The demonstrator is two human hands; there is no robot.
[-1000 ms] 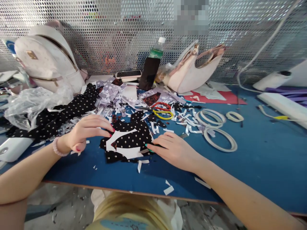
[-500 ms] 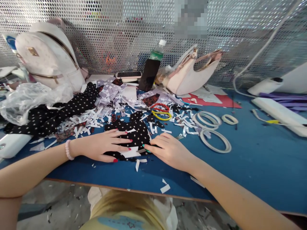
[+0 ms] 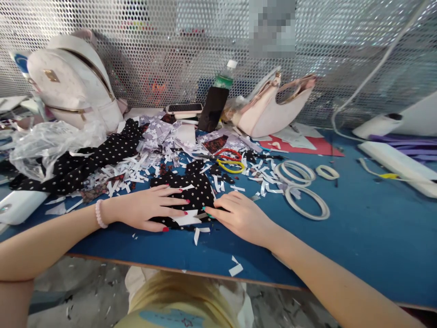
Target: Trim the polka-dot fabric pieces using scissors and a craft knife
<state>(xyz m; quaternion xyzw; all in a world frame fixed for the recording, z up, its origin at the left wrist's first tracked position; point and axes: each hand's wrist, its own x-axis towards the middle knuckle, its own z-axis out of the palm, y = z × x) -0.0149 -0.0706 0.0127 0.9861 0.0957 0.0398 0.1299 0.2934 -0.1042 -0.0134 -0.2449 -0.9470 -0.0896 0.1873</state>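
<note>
My left hand (image 3: pixel 145 208) lies flat with its fingers spread on a piece of black polka-dot fabric (image 3: pixel 201 189), pressing it to the table. A white paper strip (image 3: pixel 186 218) sits on the fabric by its fingertips. At the fabric's right edge, my right hand (image 3: pixel 241 216) is closed in a pinch. From its fingertips a thin, grey, blade-like tool (image 3: pixel 203 215) points left towards the paper strip; some green shows at the fingertips. Most of this tool is hidden by the fingers, so its exact kind is unclear.
Red-and-yellow-handled scissors (image 3: pixel 230 165) lie behind the fabric among white scraps (image 3: pixel 128 166). Tape rolls (image 3: pixel 307 202) are to the right. A backpack (image 3: pixel 71 84), a phone (image 3: pixel 184 108), a bottle (image 3: pixel 225 79) and a handbag (image 3: pixel 273 114) line the mesh wall.
Both hands keep almost the same place on the fabric. The whole view has shifted very slightly; nothing is visibly taken hold of or let go.
</note>
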